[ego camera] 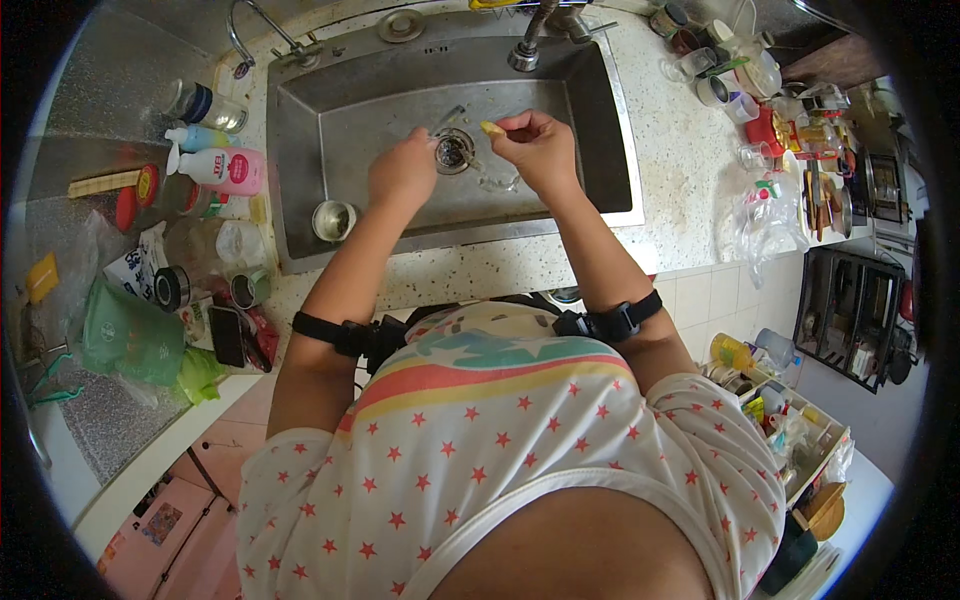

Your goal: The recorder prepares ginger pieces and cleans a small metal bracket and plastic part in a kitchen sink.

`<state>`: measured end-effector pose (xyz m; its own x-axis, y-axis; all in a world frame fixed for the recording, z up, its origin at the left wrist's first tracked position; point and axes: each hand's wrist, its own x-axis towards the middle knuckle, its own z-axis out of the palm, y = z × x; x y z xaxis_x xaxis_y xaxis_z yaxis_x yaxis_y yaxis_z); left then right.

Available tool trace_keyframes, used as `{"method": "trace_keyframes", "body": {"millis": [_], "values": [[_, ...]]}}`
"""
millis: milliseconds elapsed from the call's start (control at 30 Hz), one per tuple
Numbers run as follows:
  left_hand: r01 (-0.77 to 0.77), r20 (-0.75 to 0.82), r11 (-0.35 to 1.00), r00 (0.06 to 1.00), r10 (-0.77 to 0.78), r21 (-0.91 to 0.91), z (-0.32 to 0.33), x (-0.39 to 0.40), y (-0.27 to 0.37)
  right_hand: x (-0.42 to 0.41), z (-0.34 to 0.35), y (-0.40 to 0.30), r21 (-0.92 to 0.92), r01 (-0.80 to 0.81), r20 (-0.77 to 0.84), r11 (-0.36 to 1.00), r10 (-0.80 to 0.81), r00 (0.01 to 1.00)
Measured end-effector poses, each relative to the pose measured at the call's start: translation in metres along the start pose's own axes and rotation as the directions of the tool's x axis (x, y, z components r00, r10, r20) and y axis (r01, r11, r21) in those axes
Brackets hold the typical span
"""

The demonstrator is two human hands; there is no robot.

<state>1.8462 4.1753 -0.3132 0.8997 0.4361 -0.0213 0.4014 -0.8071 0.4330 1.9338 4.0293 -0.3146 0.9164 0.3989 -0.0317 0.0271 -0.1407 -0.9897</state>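
Over the stainless steel sink [375, 187], my left hand [405, 169] is closed around a slim tool with a greyish end [453, 114], possibly a small knife. Most of the tool is hidden by my fingers. To its right, my right hand [541, 150] pinches a small yellow piece of food [491, 128] between thumb and fingertips. Below and between the hands lies the sink drain [454, 152], with bits of scrap around it. Some clear, shiny material [496, 180] rests beside the drain. A small metal cup [334, 220] stands in the sink's near left corner.
A faucet [524, 55] hangs over the sink's far side, and a slim curved tap [259, 22] rises at the far left. Pump bottles [225, 169], a phone [227, 337] and a green plastic bag [131, 330] crowd the left counter. Cups and jars [712, 90] line the right.
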Motion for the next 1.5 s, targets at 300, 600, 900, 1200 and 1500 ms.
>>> {"method": "trace_keyframes", "body": {"millis": [300,600,900,1200,1500], "values": [[0.138,0.152,0.542,0.988,-0.018,-0.829,0.0,0.011,0.025,-0.001,0.005,-0.003,-0.002,0.095,0.056,0.995,-0.095,0.994],[0.245,0.287,0.403,0.957,0.048,-0.882,-0.006,0.013,0.023,0.005,-0.012,0.003,0.569,-0.581,0.54,0.582,0.268,0.798],[-0.208,-0.084,0.668,0.974,0.212,-0.715,0.008,0.009,0.012,0.003,-0.014,-0.003,0.587,-0.675,0.632,0.446,0.268,0.727],[-0.3,-0.135,0.928,0.952,0.276,-0.22,-0.009,-0.017,0.014,0.003,-0.004,0.007,0.74,-0.599,0.485,0.306,0.375,0.79],[-0.288,-0.071,0.948,0.957,0.281,-0.137,-0.01,-0.017,0.014,0.002,0.0,0.005,0.725,-0.624,0.481,0.291,0.435,0.761]]}}
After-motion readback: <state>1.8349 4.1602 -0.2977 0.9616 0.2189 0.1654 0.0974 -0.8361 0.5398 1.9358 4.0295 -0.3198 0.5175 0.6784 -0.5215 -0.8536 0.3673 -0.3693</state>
